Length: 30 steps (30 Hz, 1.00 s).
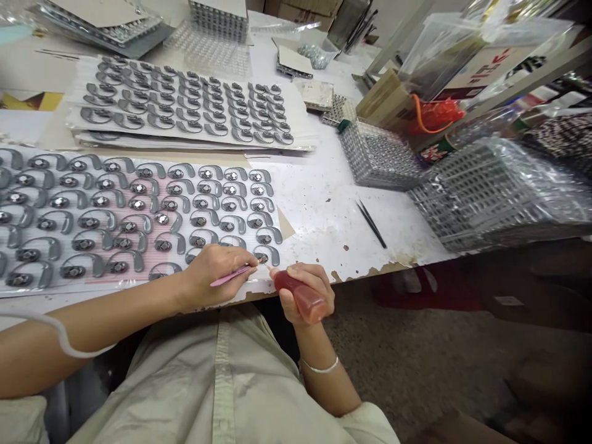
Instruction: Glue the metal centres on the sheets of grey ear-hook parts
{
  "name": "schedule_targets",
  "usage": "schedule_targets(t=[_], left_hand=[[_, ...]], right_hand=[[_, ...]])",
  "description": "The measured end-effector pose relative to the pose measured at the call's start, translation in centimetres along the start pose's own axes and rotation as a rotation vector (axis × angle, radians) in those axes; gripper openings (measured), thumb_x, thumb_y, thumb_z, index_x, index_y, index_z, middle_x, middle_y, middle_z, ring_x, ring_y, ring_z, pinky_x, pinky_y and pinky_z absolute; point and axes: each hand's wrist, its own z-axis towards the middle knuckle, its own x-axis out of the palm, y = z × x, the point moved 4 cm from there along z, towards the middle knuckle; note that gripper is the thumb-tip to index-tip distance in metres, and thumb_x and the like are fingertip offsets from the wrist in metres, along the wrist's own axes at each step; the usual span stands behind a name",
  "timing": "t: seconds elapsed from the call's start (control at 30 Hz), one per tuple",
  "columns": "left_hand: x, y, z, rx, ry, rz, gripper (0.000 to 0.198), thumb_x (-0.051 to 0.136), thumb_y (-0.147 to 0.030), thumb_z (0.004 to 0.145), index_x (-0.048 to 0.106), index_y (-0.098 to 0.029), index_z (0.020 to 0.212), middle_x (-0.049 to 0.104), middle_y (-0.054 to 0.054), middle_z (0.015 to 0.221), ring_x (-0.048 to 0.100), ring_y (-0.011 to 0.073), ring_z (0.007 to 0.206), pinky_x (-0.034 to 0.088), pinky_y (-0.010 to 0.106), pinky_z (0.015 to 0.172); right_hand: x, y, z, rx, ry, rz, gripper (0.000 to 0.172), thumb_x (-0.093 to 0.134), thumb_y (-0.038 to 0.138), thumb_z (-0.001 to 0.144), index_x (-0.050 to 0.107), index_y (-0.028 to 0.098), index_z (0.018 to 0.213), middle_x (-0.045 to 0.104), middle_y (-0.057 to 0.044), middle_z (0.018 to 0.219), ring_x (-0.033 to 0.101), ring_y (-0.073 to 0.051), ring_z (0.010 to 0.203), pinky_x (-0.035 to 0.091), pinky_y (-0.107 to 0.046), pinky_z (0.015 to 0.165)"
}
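Note:
My left hand (215, 271) is closed in a pinch round pink tweezers (230, 275). Their tip is close to a grey hook-shaped piece (272, 256) at the near right corner of the front sheet (277, 216). Wrapped round a red squeeze bottle (298, 295) with a thin nozzle is my right hand (321, 287). The nozzle points at the same piece; whether it touches cannot be seen. Rows of similar grey pieces, many with a shiny round part at one end, lie on this sheet.
Behind lies a stack of white sheets (303, 132) bearing more grey pieces. Black tweezers (371, 223) rest on the white table (319, 185), right of my hands. Clear plastic trays (379, 154) and a large wrapped stack (499, 191) stand at the right, below a shelf with boxes.

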Motion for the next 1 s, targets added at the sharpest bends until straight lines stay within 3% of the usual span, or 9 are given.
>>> schedule_targets(t=[0.83, 0.9, 1.0], left_hand=[[0.0, 0.1, 0.0, 0.021, -0.01, -0.022, 0.011, 0.052, -0.014, 0.086, 0.062, -0.014, 0.09, 0.072, 0.004, 0.082, 0.069, 0.0135, 0.072, 0.056, 0.022, 0.065], [0.1, 0.1, -0.1, 0.03, -0.014, -0.021, 0.011, 0.052, -0.013, 0.085, 0.062, -0.014, 0.089, 0.073, 0.005, 0.083, 0.07, 0.014, 0.073, 0.056, 0.022, 0.065], [-0.1, -0.2, 0.0, 0.032, -0.033, -0.022, 0.011, 0.053, -0.012, 0.085, 0.063, -0.014, 0.089, 0.073, 0.005, 0.082, 0.07, 0.0139, 0.073, 0.056, 0.021, 0.064]], right_hand=[[0.1, -0.3, -0.5, 0.027, -0.01, -0.005, 0.021, 0.065, 0.028, 0.077, 0.063, 0.018, 0.095, 0.062, -0.004, 0.078, 0.061, -0.017, 0.068, 0.055, -0.032, 0.053], [-0.1, -1.0, -0.8, 0.133, -0.092, 0.072, 0.02, 0.065, 0.032, 0.077, 0.063, 0.018, 0.091, 0.06, -0.003, 0.077, 0.06, -0.016, 0.067, 0.054, -0.031, 0.053], [-0.6, -2.8, -1.3, 0.362, -0.324, 0.309, 0.022, 0.051, 0.041, 0.085, 0.059, 0.02, 0.086, 0.052, -0.001, 0.076, 0.055, -0.012, 0.056, 0.047, -0.026, 0.043]])
